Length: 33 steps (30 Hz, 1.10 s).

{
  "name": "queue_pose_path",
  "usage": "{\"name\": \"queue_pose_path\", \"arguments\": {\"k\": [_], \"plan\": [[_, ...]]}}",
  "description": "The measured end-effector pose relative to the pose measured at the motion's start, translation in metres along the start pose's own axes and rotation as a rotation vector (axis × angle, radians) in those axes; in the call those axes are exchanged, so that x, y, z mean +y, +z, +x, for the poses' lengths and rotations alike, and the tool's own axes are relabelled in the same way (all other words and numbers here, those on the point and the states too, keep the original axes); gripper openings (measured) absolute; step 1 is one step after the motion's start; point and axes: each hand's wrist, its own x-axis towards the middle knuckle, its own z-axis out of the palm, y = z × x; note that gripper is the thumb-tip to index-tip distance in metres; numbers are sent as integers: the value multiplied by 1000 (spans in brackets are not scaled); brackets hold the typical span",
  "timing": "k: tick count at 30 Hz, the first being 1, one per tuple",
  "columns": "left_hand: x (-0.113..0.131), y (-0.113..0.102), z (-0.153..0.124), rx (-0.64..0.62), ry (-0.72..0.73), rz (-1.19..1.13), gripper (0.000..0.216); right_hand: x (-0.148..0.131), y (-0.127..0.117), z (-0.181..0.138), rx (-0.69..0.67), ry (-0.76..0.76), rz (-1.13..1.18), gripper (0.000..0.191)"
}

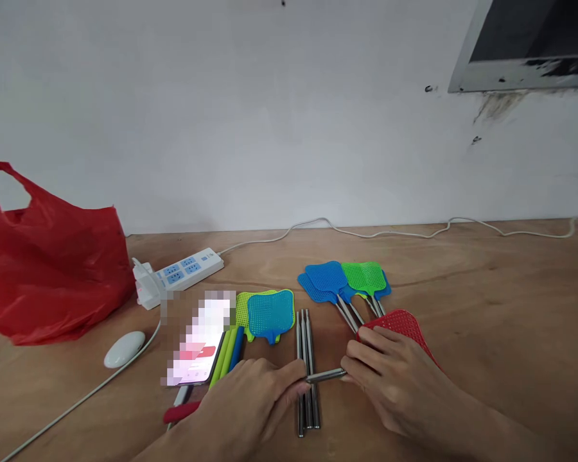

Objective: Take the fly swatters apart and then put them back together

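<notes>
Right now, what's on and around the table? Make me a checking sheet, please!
Surface: brown wooden tabletop.
Job's things: red swatter head, partly hidden by the right grip; three metal rods side by side; blue and green swatters; a blue head over yellow-green mesh; coloured tubes.
Clutter: red plastic bag, partly blurred phone, white oval object.
Grips: left grip and right grip, bare hands, both closed on one metal rod; whether it joins the red swatter head is hidden.
Cables: white cord from the power strip along the wall; another cord at left.
Surroundings: pale wall, dark framed panel.
</notes>
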Motion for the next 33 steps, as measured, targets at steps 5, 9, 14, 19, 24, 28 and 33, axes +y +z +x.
{"name": "queue_pose_path", "arguments": {"k": [5, 9, 14, 19, 24, 28, 33], "plan": [[-16, 10, -7, 26, -4, 50, 56, 8, 0, -6, -36, 34, 62, 24], [-17, 9, -10, 6, 5, -1, 56, 7, 4, -7, -40, 46, 75, 23], [-21, 5, -13, 10, 79, -28, 47, 10, 4, -10, -31, 57, 33, 24], [-40, 4, -20, 14, 26, 25, 47, 15, -1, -13, -25, 106, 20, 22], [-51, 1, -29, 15, -43, 66, 56, 23, -9, -11, 61, 166, 96, 17], [-56, 0, -33, 68, -74, 99, 57, 50, -11, -12, 193, 484, 150, 24], [-58, 2, -36, 94, -76, 46, 55, 72, -11, -17, 28, 1137, 962, 43]]}}
